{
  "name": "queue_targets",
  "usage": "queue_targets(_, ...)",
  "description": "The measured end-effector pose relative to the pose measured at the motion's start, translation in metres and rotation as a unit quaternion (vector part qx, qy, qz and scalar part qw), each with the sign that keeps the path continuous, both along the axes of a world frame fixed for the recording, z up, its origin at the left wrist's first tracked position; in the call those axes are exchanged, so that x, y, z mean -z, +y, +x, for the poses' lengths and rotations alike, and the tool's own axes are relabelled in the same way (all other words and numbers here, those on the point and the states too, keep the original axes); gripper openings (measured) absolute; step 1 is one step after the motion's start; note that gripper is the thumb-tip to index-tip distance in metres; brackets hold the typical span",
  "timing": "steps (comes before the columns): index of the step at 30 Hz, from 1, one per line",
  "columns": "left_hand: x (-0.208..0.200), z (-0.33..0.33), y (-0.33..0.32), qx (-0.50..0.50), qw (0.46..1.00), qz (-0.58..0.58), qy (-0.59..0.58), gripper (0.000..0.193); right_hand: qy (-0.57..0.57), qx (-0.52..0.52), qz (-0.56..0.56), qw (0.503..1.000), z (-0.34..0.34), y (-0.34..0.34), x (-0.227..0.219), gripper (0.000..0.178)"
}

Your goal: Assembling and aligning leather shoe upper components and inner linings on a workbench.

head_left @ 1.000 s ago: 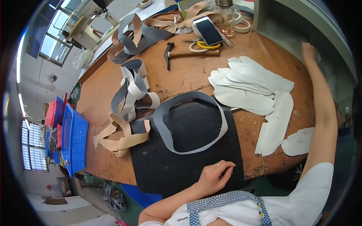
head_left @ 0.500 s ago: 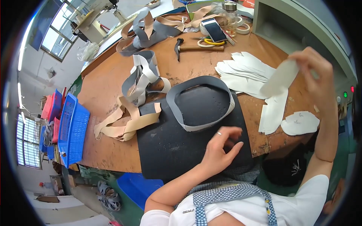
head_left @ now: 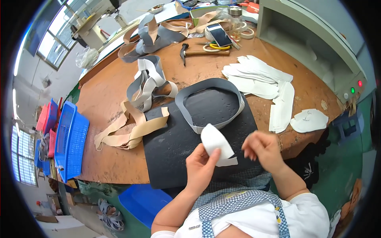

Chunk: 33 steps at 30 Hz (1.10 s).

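A white cut piece (head_left: pixel 216 141) with a rounded top is pinched between the thumb and fingers of my left hand (head_left: pixel 200 166), above the front of a black mat (head_left: pixel 170 158). Its lower edge shows as a separate white strip under a fold or second layer. Just to the right, my right hand (head_left: pixel 264 150) hangs with its fingers curled together, apart from the piece; whether anything is in them is hidden. Behind both hands, a grey band (head_left: pixel 184 113) joined into a loop stands on edge on the mat.
White cut pieces (head_left: pixel 254 77) lie piled at the right, near a marked white piece (head_left: pixel 309 121). Grey-white strips (head_left: pixel 143 89) and beige strips (head_left: pixel 133 137) lie left. Farther back are a hammer (head_left: pixel 206 52), a phone (head_left: pixel 219 35) and a glass jar (head_left: pixel 235 23). A grey machine (head_left: pixel 317 51) borders the right.
My right hand has come from the far right down beside my left hand. The white piece it carried is now in my left hand, which has closed and shifted left.
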<state>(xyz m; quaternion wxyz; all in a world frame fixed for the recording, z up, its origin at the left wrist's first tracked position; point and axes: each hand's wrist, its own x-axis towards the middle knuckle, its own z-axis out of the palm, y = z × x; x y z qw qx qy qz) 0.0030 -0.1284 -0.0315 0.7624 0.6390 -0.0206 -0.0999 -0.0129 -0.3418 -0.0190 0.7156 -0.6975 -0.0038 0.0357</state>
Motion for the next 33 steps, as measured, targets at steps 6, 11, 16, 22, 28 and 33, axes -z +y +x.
queue_targets(6, 0.004, 0.007, 0.016, -0.011, 1.0, -0.016, 0.002, 0.02, -0.093, 0.039, -0.05, 0.994, -0.014, 0.016, 0.011, 0.023)
queue_targets(11, 0.005, 0.011, 0.005, 0.005, 0.998, -0.052, 0.032, 0.02, -0.086, -0.005, -0.03, 0.996, -0.01, 0.008, 0.01, 0.02)
queue_targets(16, 0.0, 0.01, 0.001, 0.063, 0.995, -0.05, 0.052, 0.022, -0.121, 0.018, -0.071, 0.99, -0.002, 0.011, 0.012, 0.02)
queue_targets(22, 0.001, 0.014, -0.002, 0.111, 0.993, -0.017, 0.026, 0.025, 0.11, -0.117, 0.158, 0.974, 0.004, 0.018, 0.022, 0.029)
queue_targets(28, -0.014, 0.045, 0.004, 0.076, 0.954, 0.219, -0.192, 0.032, 0.083, -0.01, 0.143, 0.986, 0.007, -0.004, 0.021, 0.018)
queue_targets(33, 0.006, 0.085, 0.027, 0.071, 0.749, 0.524, -0.399, 0.036, 0.06, 0.071, 0.193, 0.977, 0.004, -0.022, 0.019, 0.017)
